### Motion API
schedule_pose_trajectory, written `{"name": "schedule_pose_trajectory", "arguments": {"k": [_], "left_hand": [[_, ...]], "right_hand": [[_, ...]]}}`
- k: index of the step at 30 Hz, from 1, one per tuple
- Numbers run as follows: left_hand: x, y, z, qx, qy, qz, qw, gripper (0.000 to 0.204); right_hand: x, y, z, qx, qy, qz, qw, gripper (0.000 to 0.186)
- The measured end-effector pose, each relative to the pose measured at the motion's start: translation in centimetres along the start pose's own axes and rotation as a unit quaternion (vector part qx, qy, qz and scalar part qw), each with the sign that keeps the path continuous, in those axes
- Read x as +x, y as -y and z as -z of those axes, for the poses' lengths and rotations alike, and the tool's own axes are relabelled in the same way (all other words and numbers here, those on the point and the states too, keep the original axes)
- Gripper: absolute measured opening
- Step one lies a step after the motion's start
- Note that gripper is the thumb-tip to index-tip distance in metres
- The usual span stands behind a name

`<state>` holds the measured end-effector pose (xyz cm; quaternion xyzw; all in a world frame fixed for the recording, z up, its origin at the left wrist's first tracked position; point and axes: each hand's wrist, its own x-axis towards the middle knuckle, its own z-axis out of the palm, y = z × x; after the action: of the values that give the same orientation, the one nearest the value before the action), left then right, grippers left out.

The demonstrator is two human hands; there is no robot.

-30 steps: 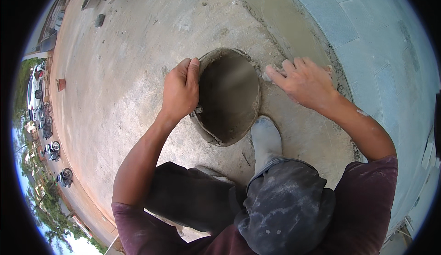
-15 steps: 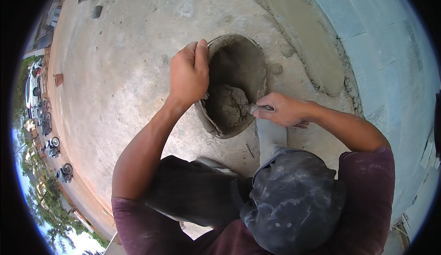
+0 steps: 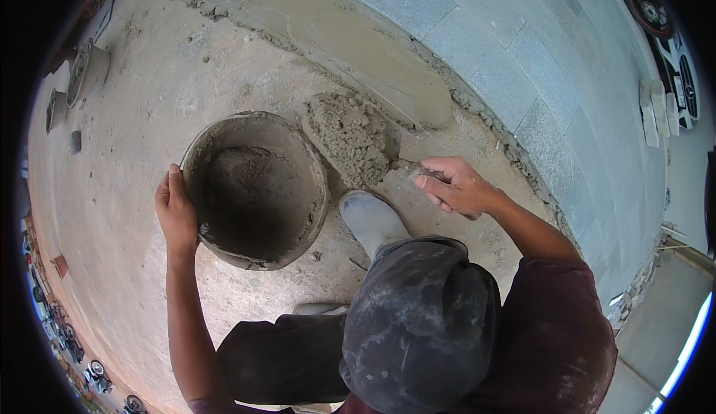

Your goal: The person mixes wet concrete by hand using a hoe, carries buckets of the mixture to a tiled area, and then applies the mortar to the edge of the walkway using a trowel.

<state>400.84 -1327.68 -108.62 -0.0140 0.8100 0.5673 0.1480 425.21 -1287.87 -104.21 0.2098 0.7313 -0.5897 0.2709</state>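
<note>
My left hand [image 3: 177,207] is closed on the left rim of a round, mortar-caked bucket [image 3: 317,224]. Inside the bucket, grey mortar [image 3: 253,183] coats the walls and bottom. To its right, my right hand [image 3: 456,186] grips the handle of a trowel [image 3: 406,165]. A large grey lump of wet mortar [image 3: 347,134] covers most of the trowel's blade, just beyond the bucket's right rim. How high the blade is above the ground I cannot tell.
A strip of smooth wet mortar [image 3: 373,56] runs beside blue-grey paving slabs [image 3: 492,63]. A pale boot [image 3: 369,220] stands below the trowel. At the far left are two buckets [image 3: 89,71] and a small dark block [image 3: 76,142]. Stacked pale slabs [image 3: 655,112] lie at the far right.
My right hand has brought the trowel out of the bucket with a lump of mortar on it. The bucket, tilted before, now sits more level, my left hand still on its rim. The view has turned rightward.
</note>
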Motion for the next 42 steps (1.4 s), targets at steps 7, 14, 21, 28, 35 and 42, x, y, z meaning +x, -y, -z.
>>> {"name": "schedule_pose_trajectory", "arguments": {"k": [7, 14, 21, 28, 35, 42], "left_hand": [[1.2, -0.3, -0.6, 0.029, 0.003, 0.016, 0.999, 0.048], [1.3, -1.6, -1.8, 0.039, 0.019, 0.010, 0.999, 0.045], [-0.1, -1.7, -1.5, 0.063, -0.007, -0.034, 0.997, 0.043], [-2.1, -2.7, -3.8, 0.030, 0.025, -0.030, 0.999, 0.045], [-3.6, -4.0, -5.1, -0.025, 0.029, -0.067, 0.997, 0.045], [-2.4, -4.9, -6.4, 0.026, 0.070, -0.175, 0.982, 0.043]], "right_hand": [[-6.8, -9.6, 3.9, -0.238, -0.380, 0.059, 0.892, 0.026], [-5.9, -13.0, 4.3, -0.391, -0.481, 0.044, 0.784, 0.037], [-6.9, -12.0, 3.9, -0.407, -0.450, 0.032, 0.794, 0.040], [-8.0, -12.5, 3.0, -0.474, -0.403, -0.042, 0.782, 0.041], [-9.3, -9.8, 2.2, -0.505, -0.422, -0.073, 0.749, 0.042], [-10.7, -5.8, -1.1, -0.476, -0.467, -0.102, 0.738, 0.040]]}}
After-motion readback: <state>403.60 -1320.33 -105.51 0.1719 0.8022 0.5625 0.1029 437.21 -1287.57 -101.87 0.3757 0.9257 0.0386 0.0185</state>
